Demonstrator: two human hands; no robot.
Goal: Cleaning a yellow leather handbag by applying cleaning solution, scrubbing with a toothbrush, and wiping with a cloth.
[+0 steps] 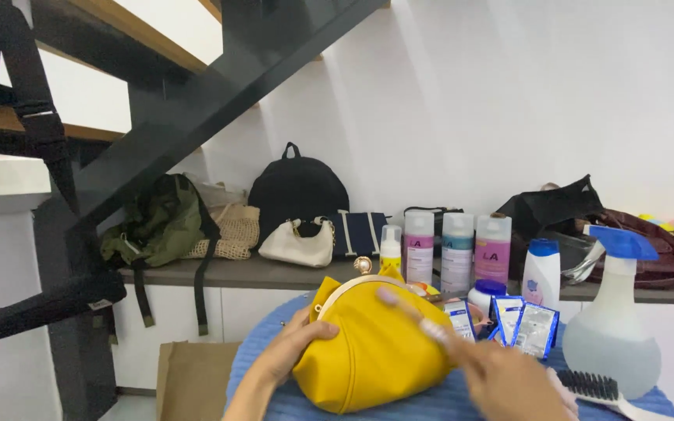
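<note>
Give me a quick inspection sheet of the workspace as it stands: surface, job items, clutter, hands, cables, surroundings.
Surface: round table under a ribbed blue cloth.
Job's things: yellow fabric pouch with a clasp frame, lying on the cloth.
Clutter: blue-and-white sachets, clear spray bottle with blue trigger, black-bristled brush, white jar with blue lid.
Grippers: left hand grips the pouch's side; right hand, blurred, has fingers on the pouch's top.
Cables: nothing seen.
Surroundings: grey shelf with three pink-and-teal canisters, black backpack, cream handbag, olive bag; black staircase overhead.
</note>
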